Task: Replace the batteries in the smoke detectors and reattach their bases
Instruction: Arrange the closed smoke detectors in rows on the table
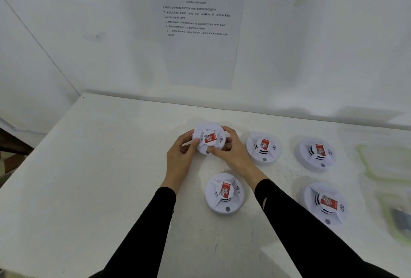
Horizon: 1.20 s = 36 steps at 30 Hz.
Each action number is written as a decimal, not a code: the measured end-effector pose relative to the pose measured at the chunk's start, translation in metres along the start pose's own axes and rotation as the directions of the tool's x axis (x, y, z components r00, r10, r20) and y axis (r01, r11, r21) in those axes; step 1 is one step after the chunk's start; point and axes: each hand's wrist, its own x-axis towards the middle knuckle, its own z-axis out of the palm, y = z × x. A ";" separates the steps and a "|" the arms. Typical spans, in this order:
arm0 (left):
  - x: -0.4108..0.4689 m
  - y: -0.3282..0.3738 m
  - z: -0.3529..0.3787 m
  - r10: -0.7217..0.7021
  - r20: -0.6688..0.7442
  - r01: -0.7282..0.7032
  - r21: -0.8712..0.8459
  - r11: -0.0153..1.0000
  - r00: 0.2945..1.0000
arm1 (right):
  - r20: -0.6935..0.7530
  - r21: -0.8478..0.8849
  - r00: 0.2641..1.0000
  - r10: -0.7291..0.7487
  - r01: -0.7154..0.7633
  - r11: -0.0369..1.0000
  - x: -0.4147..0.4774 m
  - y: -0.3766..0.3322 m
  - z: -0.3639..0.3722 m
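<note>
white matte table (111,166): both hands grip round plastic detector (209,138).

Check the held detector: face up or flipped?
Face up. The held detector shows its red label to the camera; left hand and right hand grip its rim. Its back is hidden.

Bright, even, cool light washes over the white surface (89,166) and wall (66,33), with only faint, soft shadows beside the smoke detectors (224,193). The wide lens bows the surface's far edge. The containers (382,162) at the right edge are smeared and blurred. The print on the sheet (195,55) is soft but mostly legible.
</note>
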 end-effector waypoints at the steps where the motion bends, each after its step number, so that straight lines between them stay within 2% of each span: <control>1: 0.000 0.000 0.000 -0.001 -0.001 0.001 -0.005 1.000 1.000 | 0.000 -0.001 1.000 0.001 -0.001 1.000 0.000 0.000 0.000; 36: 0.003 -0.006 0.000 0.022 0.006 -0.022 0.004 1.000 1.000 | -0.007 -0.017 1.000 0.010 -0.010 1.000 -0.004 -0.006 0.000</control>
